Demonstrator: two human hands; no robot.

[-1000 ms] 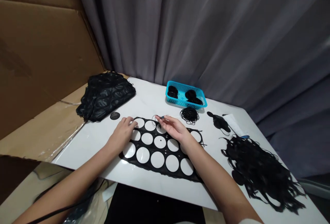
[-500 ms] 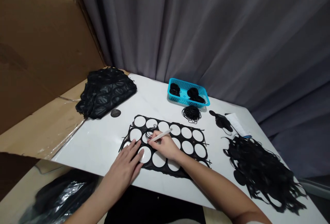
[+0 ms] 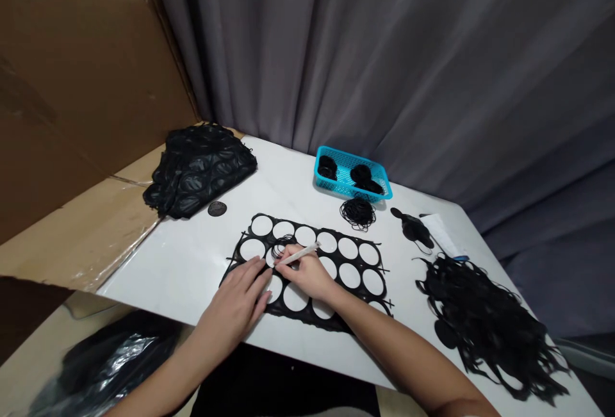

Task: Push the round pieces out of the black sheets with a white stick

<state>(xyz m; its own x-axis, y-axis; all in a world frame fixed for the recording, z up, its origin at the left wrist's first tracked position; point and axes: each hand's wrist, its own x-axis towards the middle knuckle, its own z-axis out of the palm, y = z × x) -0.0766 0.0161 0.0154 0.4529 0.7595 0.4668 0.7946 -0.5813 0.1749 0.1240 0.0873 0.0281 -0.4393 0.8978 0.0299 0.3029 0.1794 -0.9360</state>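
A black sheet [image 3: 307,325] with rows of round holes lies on the white table, which shows white through the holes. My left hand [image 3: 240,295] rests flat on the sheet's left part, fingers stretched out, holding nothing. My right hand [image 3: 307,273] grips a slim white pen-like tool [image 3: 303,253]; its tip, low at the fingertips, is by a hole in the middle row and hard to make out. Thin black rings [image 3: 283,243] lie looped around that hole, just beyond my right fingers.
A blue basket [image 3: 353,186] holds black bundles at the back, with a heap of black rings [image 3: 358,213] before it. Black strips [image 3: 494,327] lie right, a folded black stack [image 3: 202,170] left near cardboard [image 3: 91,84], and a black disc [image 3: 217,209] beside the stack.
My left hand has slid slightly right, toward my right hand, covering more of the holes there. The tool in my right hand has shifted only a little.
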